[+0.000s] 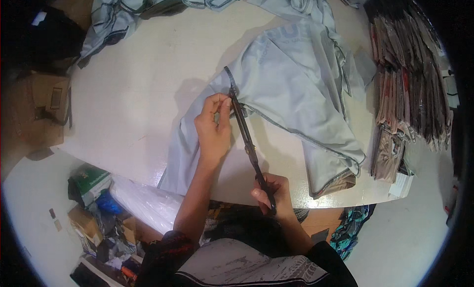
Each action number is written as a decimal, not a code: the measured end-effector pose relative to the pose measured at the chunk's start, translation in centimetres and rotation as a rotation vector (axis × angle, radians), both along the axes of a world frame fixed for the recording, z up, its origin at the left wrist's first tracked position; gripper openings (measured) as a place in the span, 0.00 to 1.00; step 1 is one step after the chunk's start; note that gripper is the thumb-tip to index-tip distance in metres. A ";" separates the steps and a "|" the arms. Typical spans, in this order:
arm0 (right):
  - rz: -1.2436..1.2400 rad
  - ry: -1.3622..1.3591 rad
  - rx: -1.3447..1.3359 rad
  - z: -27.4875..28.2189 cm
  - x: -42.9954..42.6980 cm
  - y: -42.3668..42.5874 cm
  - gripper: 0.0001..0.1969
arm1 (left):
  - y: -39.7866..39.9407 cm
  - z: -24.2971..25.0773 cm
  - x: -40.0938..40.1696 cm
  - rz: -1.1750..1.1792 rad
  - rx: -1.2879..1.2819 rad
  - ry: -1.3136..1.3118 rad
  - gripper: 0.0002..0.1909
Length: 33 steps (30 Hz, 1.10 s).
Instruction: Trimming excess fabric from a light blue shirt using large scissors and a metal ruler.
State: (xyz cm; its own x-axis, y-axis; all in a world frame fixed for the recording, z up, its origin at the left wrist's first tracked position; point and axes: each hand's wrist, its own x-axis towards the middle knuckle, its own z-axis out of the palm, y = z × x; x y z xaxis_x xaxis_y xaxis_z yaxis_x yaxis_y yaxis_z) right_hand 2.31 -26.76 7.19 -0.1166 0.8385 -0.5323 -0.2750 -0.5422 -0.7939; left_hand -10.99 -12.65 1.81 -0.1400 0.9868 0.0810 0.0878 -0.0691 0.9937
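A pale grey garment [274, 76], inside out with dark overlocked seams, lies spread on the white table [122, 102]. My right hand [274, 192] grips the handles of long dark fabric scissors [246, 135]. Their blades look nearly closed and point away from me, with the tip at a seam near the sleeve. Beside that tip, my left hand [214, 124] pinches the garment's edge between thumb and fingers. The sleeve [185, 146] runs down under my left forearm to the table's near edge. Whether a thread lies between the blades is too small to tell.
More pale grey garments [163, 0] are heaped along the far side. Stacks of folded, bagged items [407, 79] stand at the right. A cardboard box [48, 102] sits at the left. Below the near edge are clear plastic wrap [148, 198] and a cluttered pile [111, 227].
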 end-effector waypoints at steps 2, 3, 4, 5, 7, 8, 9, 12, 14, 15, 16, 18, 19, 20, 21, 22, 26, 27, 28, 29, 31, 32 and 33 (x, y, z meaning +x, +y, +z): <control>-0.005 0.007 -0.011 0.1 -0.2 0.1 0.13 | -0.1 0.0 0.0 0.000 0.028 0.043 0.04; -0.011 0.008 -0.023 0.2 -0.3 0.2 0.13 | -0.2 0.0 0.1 0.002 0.024 0.039 0.04; -0.016 0.007 -0.024 0.1 -0.2 0.2 0.13 | -0.2 -0.1 0.2 0.004 0.019 0.036 0.04; -0.015 0.013 -0.024 0.0 -0.2 0.2 0.13 | -0.2 -0.1 0.2 -0.001 0.018 0.035 0.04; -0.017 0.022 -0.025 -0.1 -0.3 0.2 0.13 | -0.2 -0.2 0.3 0.007 0.022 0.027 0.04; -0.012 0.006 -0.021 -0.2 -0.3 0.2 0.13 | -0.2 -0.2 0.3 0.003 0.021 0.028 0.04; -0.005 -0.008 -0.015 -0.1 -0.4 0.3 0.13 | -0.2 -0.1 0.4 0.015 0.006 -0.007 0.04; 0.003 -0.006 -0.005 0.0 -0.5 0.5 0.13 | -0.2 0.0 0.3 0.013 -0.021 -0.062 0.04; -0.003 0.016 -0.002 -0.2 -0.6 0.5 0.13 | -0.3 -0.1 0.4 -0.002 -0.032 -0.083 0.04; -0.005 0.038 0.000 -0.3 -0.7 0.5 0.13 | -0.3 -0.2 0.3 0.006 -0.031 -0.075 0.04; -0.005 0.040 0.001 -0.4 -0.7 0.5 0.13 | -0.3 -0.2 0.3 0.016 -0.029 -0.067 0.04; 0.005 0.031 0.022 -0.4 -0.6 0.6 0.13 | -0.3 -0.2 0.4 0.024 -0.016 -0.064 0.04; 0.001 0.029 0.022 -0.5 -0.6 0.6 0.13 | -0.3 -0.2 0.5 0.032 -0.004 -0.063 0.04; 0.000 0.027 0.020 -0.7 -0.5 0.5 0.13 | -0.3 -0.3 0.6 0.028 -0.004 -0.065 0.04; 0.000 0.027 0.018 -0.7 -0.5 0.6 0.14 | -0.2 -0.3 0.6 0.031 -0.002 -0.062 0.04; -0.004 0.027 0.021 -0.6 -0.5 0.6 0.14 | -0.2 -0.3 0.6 0.033 -0.001 -0.059 0.04; 0.003 0.028 -0.027 -0.2 -0.7 1.1 0.14 | -0.3 -0.3 0.5 0.044 0.016 -0.083 0.04; 0.017 0.016 -0.059 -0.1 -0.7 1.2 0.14 | -0.3 -0.4 0.4 0.034 0.012 -0.054 0.04; 0.015 0.016 -0.058 -0.3 -0.7 1.0 0.14 | -0.3 -0.4 0.3 0.025 0.008 -0.025 0.04; 0.018 0.003 -0.073 -0.5 -0.7 0.7 0.14 | -0.3 -0.4 0.3 0.024 0.010 -0.025 0.04; 0.027 -0.006 -0.086 -0.8 -0.7 0.4 0.15 | -0.4 -0.2 0.4 0.017 0.020 0.003 0.04; 0.017 0.008 -0.054 -0.8 -0.4 0.3 0.15 | -0.4 -0.2 0.4 0.020 0.021 0.005 0.04; 0.005 0.018 -0.022 -0.7 -0.2 0.2 0.14 | -0.3 -0.2 0.6 0.005 0.013 -0.042 0.04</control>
